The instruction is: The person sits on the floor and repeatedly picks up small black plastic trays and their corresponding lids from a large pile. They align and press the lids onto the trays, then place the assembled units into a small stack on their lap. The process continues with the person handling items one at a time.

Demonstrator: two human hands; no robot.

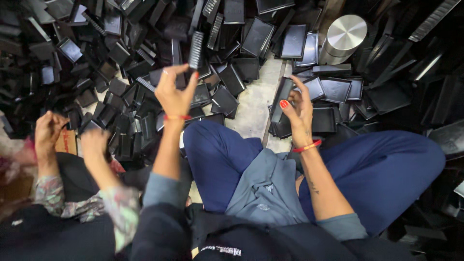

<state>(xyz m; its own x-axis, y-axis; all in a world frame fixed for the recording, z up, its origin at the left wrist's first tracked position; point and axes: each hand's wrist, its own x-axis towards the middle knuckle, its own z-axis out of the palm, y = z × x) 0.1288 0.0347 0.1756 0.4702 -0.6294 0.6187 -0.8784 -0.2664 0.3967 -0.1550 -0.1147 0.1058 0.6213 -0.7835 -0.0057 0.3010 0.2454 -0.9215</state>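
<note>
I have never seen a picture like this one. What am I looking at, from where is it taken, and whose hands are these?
There is no machine here. One camera sits on a person's head and looks down, so you see that person's own arms and crossed legs in blue trousers. The left hand lifts a ribbed black plastic strip between its fingers. The right hand touches a stack of flat black trays. Many such black plastic parts cover the floor, and a round metal container stands among them. The two blurred hands at the far left belong to another person.
</note>
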